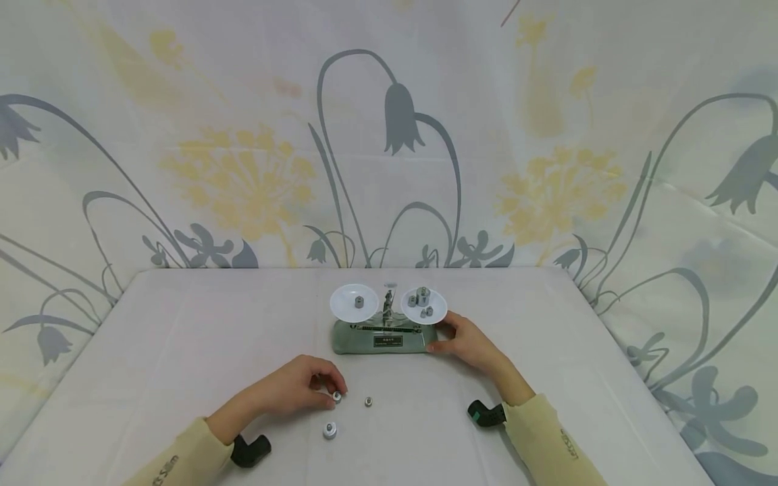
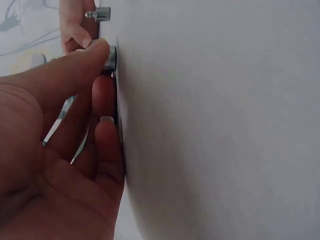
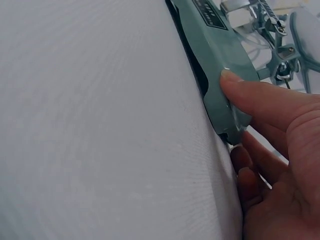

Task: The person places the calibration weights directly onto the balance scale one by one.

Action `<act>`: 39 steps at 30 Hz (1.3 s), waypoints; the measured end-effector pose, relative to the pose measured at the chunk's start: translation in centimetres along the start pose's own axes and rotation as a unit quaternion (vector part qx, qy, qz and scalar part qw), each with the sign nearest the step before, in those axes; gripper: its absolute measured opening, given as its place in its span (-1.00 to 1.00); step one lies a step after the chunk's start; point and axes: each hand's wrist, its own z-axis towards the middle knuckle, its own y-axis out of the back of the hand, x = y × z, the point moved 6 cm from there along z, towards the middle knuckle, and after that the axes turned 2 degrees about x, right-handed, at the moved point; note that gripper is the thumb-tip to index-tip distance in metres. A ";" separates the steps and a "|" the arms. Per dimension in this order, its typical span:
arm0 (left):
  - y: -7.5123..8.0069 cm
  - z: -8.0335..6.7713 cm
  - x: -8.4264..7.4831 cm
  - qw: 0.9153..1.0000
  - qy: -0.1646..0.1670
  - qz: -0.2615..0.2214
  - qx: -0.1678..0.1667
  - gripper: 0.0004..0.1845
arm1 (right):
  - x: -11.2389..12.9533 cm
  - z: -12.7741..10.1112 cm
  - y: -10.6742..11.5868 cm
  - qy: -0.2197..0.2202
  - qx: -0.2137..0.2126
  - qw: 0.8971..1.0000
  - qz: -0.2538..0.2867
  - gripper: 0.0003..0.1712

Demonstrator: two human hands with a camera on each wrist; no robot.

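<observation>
Four small weights (image 1: 421, 299) already on the pan (image 1: 423, 306) just beyond the right hand's (image 1: 469, 343) fingers, one weight (image 1: 359, 302) on the far pan (image 1: 354, 302). Three more off the balance (image 1: 384, 335): one (image 1: 337, 396) pinched between the left hand's (image 1: 296, 391) curled thumb and fingertips (image 2: 102, 60), touching the table (image 1: 182, 337); a second (image 1: 368, 401) just past those fingertips, a third (image 1: 329, 430) nearer the wrist. Right thumb (image 3: 260, 97) and fingers wrapped lightly round the base's end, steadying. Judged roughly midway: loading begun, three pieces left.
</observation>
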 end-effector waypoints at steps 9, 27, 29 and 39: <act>0.0 0.3 0.0 1.000 0.008 0.024 -0.005 -0.80 | 0.9 -0.3 0.0 0.000 -0.007 1.000 -0.008 -0.23; 0.2 0.3 -0.1 0.999 0.020 0.040 -0.026 -0.85 | 0.2 -0.1 0.1 0.002 -0.003 1.000 -0.019 -0.21; 0.2 0.3 -0.3 0.999 0.017 0.039 -0.029 -0.85 | 0.1 -0.1 0.1 -0.002 -0.004 1.000 -0.015 -0.20; 0.6 0.2 -0.2 0.999 0.013 0.030 -0.042 -0.85 | 0.4 -0.1 0.0 0.003 -0.003 1.000 0.003 -0.23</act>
